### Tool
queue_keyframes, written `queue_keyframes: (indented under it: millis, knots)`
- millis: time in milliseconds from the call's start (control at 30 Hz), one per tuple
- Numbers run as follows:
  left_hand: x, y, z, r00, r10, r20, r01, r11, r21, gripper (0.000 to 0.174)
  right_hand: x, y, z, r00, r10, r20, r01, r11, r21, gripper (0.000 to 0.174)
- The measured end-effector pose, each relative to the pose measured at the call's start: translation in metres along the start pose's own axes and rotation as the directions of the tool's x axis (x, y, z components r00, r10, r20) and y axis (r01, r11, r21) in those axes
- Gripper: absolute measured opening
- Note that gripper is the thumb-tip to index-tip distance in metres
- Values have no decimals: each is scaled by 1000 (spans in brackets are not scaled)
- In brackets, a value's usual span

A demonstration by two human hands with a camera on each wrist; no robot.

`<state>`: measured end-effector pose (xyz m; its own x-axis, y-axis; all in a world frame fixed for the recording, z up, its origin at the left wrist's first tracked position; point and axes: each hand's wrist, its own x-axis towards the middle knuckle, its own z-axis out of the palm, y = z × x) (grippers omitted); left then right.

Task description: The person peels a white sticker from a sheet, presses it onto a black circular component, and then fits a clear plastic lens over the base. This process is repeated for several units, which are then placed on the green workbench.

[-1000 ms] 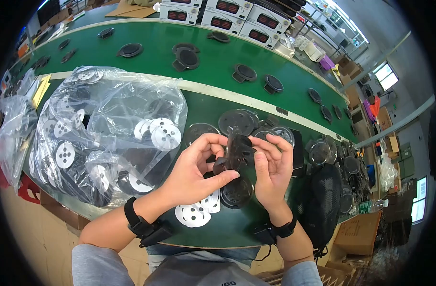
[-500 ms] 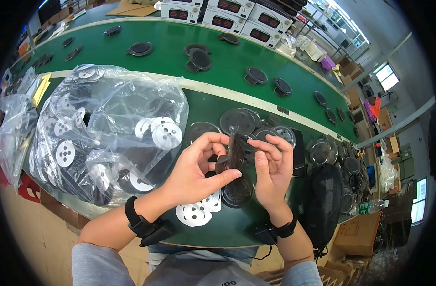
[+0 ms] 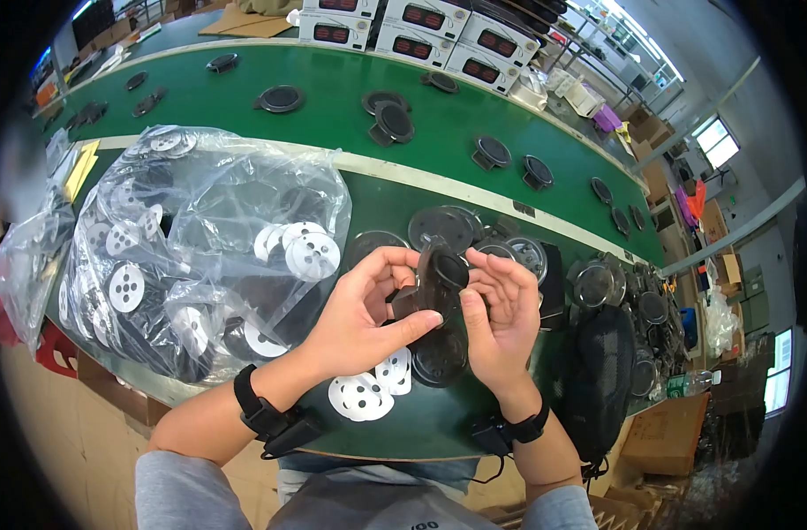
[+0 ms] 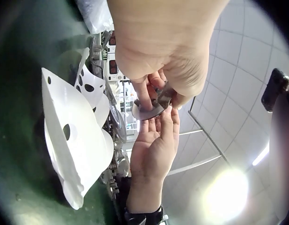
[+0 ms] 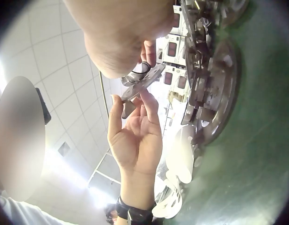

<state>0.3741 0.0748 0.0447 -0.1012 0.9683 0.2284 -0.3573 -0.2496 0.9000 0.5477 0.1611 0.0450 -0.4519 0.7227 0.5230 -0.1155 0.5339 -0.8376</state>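
Note:
My left hand [image 3: 355, 309] grips a dark round plastic part [image 3: 437, 287], thumb in front and fingers behind its edge. A raised black disc on the part faces right. Beside it, my right hand [image 3: 502, 322] has loosely bent fingers, with index fingertip and thumb tip right at the raised disc. In the right wrist view the part [image 5: 143, 86] is tilted between both hands. Below the hands lie white perforated discs [image 3: 361, 397] and a dark round part [image 3: 440, 358]. More dark round parts [image 3: 439, 228] are grouped just beyond.
To the left, a clear plastic bag [image 3: 236, 190] holds white discs and dark parts. A black mesh case [image 3: 593, 380] and a heap of round parts [image 3: 646, 309] stand to the right. Several speaker-like parts sit on the green belt [image 3: 320, 146]; printed boxes [image 3: 412, 44] stand behind it.
The held part has turned, first showing its raised disc sideways, then nearly edge-on, now with its round face visible. Parts on the green belt have shifted right. My left hand keeps its grip.

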Motion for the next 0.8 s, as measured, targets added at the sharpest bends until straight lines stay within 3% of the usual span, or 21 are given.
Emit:
queue_keyframes:
  millis: [100, 400, 600, 767, 800]
  knots:
    - [1, 1, -2, 1000, 7, 9, -7, 1000, 2, 50, 1, -1, 0, 996, -82, 29, 84, 992, -95, 46]
    - [-1, 1, -5, 999, -36, 10, 36, 999, 10, 51, 3, -9, 0, 992, -96, 80, 114, 955, -273, 56]
    - [0, 3, -4, 999, -34, -7, 35, 990, 134, 48, 1, -14, 1, 992, -111, 60, 125, 925, -358, 54]
    - [-1, -2, -2, 998, -2, -66, 12, 988, 156, 43, 5, -28, -5, 962, -191, 196, 272, 749, -604, 51]
    - [0, -4, -2, 995, 21, -98, -7, 990, 139, 41, 5, -27, -4, 967, -187, 172, 253, 780, -573, 49]
